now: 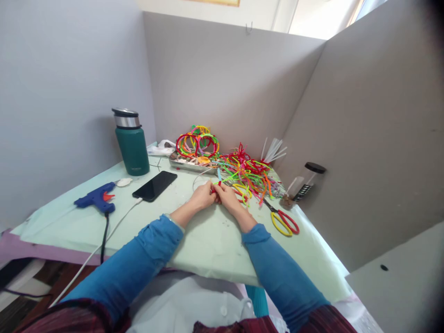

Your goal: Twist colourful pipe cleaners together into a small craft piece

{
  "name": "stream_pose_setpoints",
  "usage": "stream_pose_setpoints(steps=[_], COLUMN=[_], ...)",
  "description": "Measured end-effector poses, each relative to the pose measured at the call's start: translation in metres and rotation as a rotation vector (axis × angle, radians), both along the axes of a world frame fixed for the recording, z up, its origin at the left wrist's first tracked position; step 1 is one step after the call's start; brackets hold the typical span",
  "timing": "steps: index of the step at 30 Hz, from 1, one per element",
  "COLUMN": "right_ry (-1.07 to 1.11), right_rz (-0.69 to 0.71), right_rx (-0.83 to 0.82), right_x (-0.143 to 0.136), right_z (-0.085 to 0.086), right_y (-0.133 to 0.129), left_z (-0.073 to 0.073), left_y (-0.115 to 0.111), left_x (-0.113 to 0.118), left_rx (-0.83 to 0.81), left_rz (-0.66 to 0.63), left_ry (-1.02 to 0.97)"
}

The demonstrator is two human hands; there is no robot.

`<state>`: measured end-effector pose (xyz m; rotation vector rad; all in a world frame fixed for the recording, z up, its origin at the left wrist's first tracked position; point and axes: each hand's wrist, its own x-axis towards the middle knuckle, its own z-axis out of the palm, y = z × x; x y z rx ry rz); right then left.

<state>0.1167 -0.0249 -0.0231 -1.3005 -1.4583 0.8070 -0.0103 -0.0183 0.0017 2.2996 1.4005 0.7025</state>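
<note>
My left hand (203, 195) and my right hand (228, 196) meet over the middle of the table, fingertips pinched together. Between them shows a small bit of red pipe cleaner (219, 183); the fingers hide the rest of it. Just beyond the fingertips is a light blue strip (219, 174), and I cannot tell whether it is held. A tangled heap of coloured pipe cleaners (248, 171) lies beyond and to the right of my hands. Red and yellow scissor handles (243, 192) lie close beside my right hand, partly covered.
At left are a blue glue gun (97, 198), a black phone (155, 186) on a white cable, and a green bottle (132, 150). A metal tray (176, 162) bears fuzzy rings (197, 141). More scissors (285, 223), white glue sticks (274, 151) and a jar (308, 180) stand right. Grey partitions surround the table.
</note>
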Motion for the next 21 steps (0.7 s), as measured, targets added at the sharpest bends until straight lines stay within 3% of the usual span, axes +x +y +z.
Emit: stream_pose_setpoints(steps=[21], right_ry=[-0.026], right_rz=[-0.010], right_rx=[0.014], right_x=[-0.0006], right_z=[0.0009], right_y=[-0.0016], left_z=[-0.0022], left_y=[0.0022], left_x=[-0.0003], left_rx=[0.030], left_rz=[-0.003], left_ry=[0.035])
